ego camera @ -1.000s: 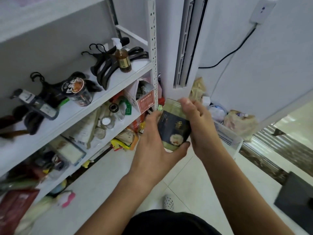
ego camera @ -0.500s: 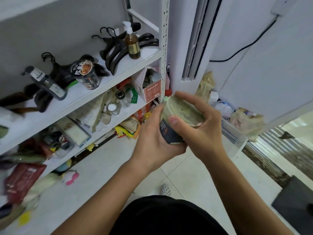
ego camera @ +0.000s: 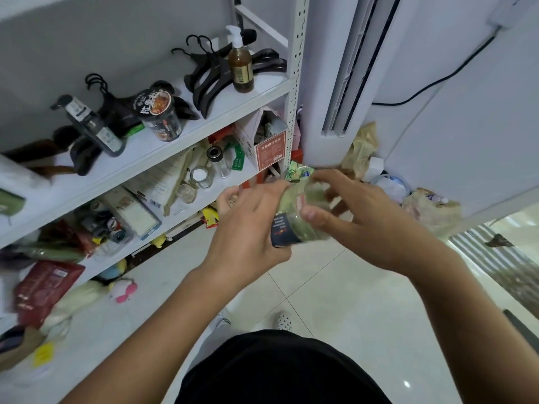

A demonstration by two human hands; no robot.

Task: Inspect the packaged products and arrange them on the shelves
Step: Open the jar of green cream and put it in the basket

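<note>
The fingers of the right hand curl over the upper end of a clear round plastic tub with pale green contents and a dark label, with the thumb pressed against its side. The left hand cups the tub from the other side. Its back faces the camera, so exactly how its fingers lie behind the tub cannot be told, but it plainly grips it.

The tub is held tilted in the air between both hands, above the pale tiled floor and in front of the white metal shelving unit, touching no shelf.

This looks like the inspection step: the product is being turned so its label and lid can be checked, and it has not yet been placed.

The next move probably calls for one hand to let go while the other carries the tub left to a shelf. The board holding the black instant noodle cup and the brown pump bottle with a white nozzle shows bare space along its front edge. The tub would need to be righted first and kept clear of the black plastic hangers.
</note>
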